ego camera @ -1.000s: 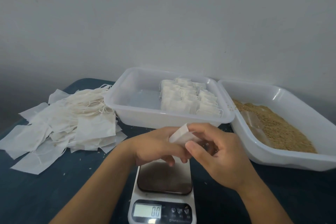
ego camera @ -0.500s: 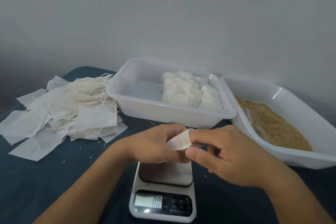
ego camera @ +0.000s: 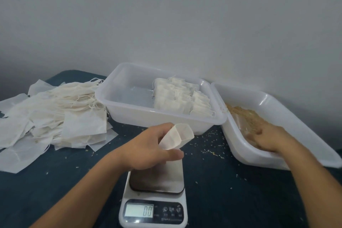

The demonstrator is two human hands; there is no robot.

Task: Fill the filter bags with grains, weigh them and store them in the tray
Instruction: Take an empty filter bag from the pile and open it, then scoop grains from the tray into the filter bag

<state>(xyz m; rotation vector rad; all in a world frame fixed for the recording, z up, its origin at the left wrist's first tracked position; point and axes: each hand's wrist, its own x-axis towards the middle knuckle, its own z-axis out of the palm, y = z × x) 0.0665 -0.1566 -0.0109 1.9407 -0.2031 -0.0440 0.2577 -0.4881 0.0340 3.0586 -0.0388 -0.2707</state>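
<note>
1 filter bag [ego camera: 176,136] pinched in left grip [ego camera: 148,149]; right grip [ego camera: 266,136] blurred in grains [ego camera: 246,116], state unclear.

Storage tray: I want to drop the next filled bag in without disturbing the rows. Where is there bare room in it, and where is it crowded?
The storage tray has bare floor in its left half, between its left wall and the filled bags. The right half is packed with rows of bags up to the right wall.
</note>
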